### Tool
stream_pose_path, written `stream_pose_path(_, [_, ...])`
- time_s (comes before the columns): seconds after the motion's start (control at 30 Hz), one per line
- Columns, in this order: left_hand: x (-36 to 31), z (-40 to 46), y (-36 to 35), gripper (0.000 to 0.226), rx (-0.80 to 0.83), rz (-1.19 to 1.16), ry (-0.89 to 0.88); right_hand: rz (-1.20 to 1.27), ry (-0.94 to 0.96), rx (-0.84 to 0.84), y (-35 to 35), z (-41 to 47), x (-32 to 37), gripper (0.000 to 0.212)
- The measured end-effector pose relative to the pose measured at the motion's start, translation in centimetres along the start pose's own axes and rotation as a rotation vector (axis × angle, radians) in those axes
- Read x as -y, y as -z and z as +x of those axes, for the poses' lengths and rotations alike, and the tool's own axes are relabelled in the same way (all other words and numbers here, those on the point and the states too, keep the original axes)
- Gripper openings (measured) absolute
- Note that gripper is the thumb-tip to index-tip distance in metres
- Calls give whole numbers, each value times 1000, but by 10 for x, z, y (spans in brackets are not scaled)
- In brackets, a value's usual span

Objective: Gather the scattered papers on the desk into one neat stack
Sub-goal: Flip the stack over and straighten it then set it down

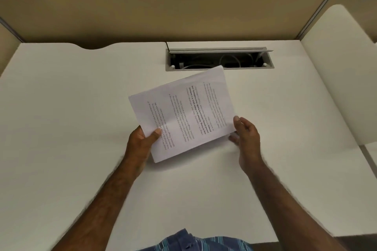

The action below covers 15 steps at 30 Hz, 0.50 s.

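Note:
A stack of white printed papers point(183, 114) is held above the middle of the white desk point(71, 108), tilted, with the text running sideways. My left hand point(141, 144) grips the stack's lower left corner, thumb on top and fingers underneath. My right hand point(246, 138) holds the lower right edge, thumb tip on the top sheet and fingers under it. The sheets look roughly aligned, with one edge showing slightly offset at the top. No other loose paper shows on the desk.
An open cable tray point(219, 59) with wires sits in the desk just behind the papers. A tan partition wall point(163, 10) stands at the back. A white side panel point(338, 67) rises on the right. My striped shirt point(200, 242) is at the desk's front edge.

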State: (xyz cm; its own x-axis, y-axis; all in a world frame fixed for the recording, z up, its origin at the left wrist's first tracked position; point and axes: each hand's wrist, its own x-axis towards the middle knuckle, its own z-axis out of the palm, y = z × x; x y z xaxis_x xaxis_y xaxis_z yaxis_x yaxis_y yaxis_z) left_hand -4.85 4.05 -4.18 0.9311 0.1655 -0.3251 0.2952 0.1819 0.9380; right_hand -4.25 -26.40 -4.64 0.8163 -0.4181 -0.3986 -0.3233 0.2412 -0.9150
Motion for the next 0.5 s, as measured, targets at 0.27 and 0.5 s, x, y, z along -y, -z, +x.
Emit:
stream_pose_path(0.27, [7,-20,-37,39,14,-293,108,336,-136,358,-48,-53,-5,43])
stream_pose_path(0.5, [21,-34,-62,53,34,-515,213,190,-44,212,-65,-45,9,33])
